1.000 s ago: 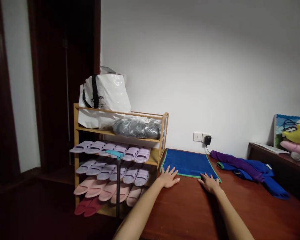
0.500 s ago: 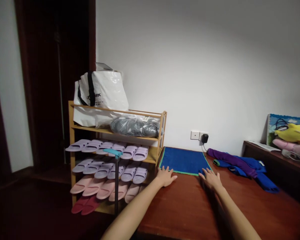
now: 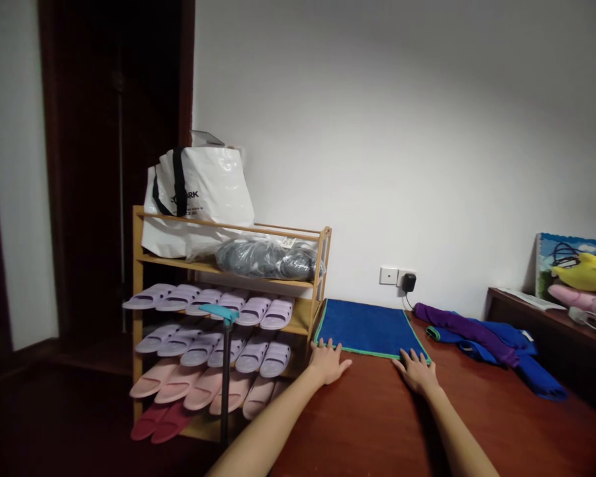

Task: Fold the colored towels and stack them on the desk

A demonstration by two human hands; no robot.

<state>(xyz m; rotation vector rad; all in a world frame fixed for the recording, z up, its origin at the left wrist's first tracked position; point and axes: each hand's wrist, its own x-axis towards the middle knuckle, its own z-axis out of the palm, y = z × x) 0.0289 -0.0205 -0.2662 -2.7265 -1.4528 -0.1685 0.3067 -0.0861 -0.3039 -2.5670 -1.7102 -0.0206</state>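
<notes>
A blue cloth [image 3: 367,327] with green edging lies flat on the reddish-brown table [image 3: 357,424], close to the wall. At its near left corner rests my left hand [image 3: 328,363], fingers spread, with the fingertips on the edge. My right hand [image 3: 417,372] lies at the near right corner, its fingers likewise spread and touching the cloth. Neither hand grips anything. To the right of the cloth, a purple cloth [image 3: 469,334] is heaped over other blue cloths [image 3: 541,379].
Left of the table stands a wooden shoe rack [image 3: 320,262] with rows of slippers [image 3: 278,311] and a white bag [image 3: 213,182] on top. A teal-topped pole [image 3: 226,371] stands before it. A black plug [image 3: 408,283] sits in the wall socket. A raised ledge [image 3: 516,303] holds plush toys.
The view has tilted and shifted slightly, so everything sits a little lower. My right hand has moved slightly at the cloth's near right corner; both hands remain on its near edge.
</notes>
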